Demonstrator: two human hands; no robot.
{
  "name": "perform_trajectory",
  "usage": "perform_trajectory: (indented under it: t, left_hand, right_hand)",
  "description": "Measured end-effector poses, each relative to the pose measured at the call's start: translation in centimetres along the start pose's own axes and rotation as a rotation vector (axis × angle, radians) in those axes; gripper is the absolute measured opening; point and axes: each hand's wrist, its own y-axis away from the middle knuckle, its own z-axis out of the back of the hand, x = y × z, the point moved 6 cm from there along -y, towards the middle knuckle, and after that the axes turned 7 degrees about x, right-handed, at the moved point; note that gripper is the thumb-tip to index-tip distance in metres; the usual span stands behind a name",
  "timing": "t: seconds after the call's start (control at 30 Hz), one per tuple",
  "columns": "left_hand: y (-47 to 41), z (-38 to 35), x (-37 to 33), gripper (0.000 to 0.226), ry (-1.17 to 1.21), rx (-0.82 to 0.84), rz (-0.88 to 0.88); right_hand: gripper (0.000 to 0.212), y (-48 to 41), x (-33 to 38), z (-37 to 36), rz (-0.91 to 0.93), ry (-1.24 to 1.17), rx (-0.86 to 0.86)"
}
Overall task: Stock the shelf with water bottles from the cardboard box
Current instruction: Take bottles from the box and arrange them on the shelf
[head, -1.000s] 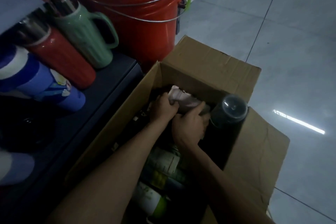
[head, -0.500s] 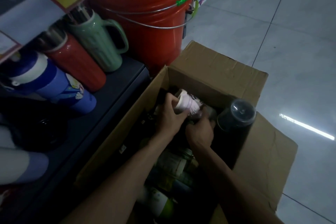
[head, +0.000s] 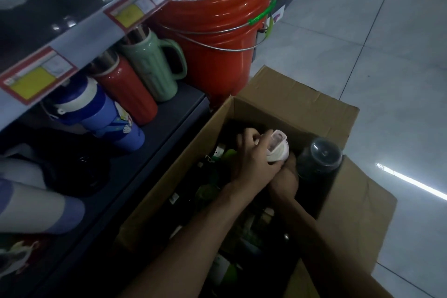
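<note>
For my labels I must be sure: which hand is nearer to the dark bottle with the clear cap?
Right. The right hand lies close beside the dark bottle, on its left; the left hand is farther left, gripping the white bottle.

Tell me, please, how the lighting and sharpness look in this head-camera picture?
Head view: dim overall; the cardboard box interior lies in deep shadow, only the pale bottle in the left hand reads clearly; a glare streak crosses the floor; the price tags are blurred.
</note>
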Motion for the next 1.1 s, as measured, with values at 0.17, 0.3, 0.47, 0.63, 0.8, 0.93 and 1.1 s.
perform_trajectory:
  t: [0.17, 0.3, 0.47, 0.63, 0.8, 0.93, 1.1]
  left_hand:
    - [-0.3, 0.5, -0.6, 0.066, 0.013, 0.147, 0.032]
    - [0.0, 3.8, -0.5, 0.066, 0.075, 0.083, 0.088]
    - [1.2, 10.5, 0.1, 0.06, 0.326, 0.088, 0.219]
    - [3.3, 19.7, -1.2, 0.075, 0.329, 0.033, 0.244]
    - [7.3, 29.1, -3.4, 0.067, 0.408, 0.015, 0.239]
    - [11.3, 35.5, -5.6, 0.083, 0.476, -0.084, 0.204]
    - [16.1, 41.0, -7.7, 0.07, 0.587, -0.143, 0.196]
  right_hand:
    - [0.042, 1.2, 0.5, 0.3, 0.103, -0.046, 0.002]
    - [0.048, 2.9, 2.6, 0.4, 0.244, 0.001, 0.024]
    - [0.073, 6.1, 6.0, 0.1, 0.36, 0.097, 0.084]
    - [0.081, 11.6, 11.1, -0.1, 0.532, 0.155, 0.184]
    - [0.082, 17.7, 17.0, 0.2, 0.695, 0.103, 0.325]
    - [0.08, 22.8, 21.5, 1.1, 0.708, 0.088, 0.523]
    - [0.053, 29.2, 26.8, 2.7, 0.74, 0.171, 0.806]
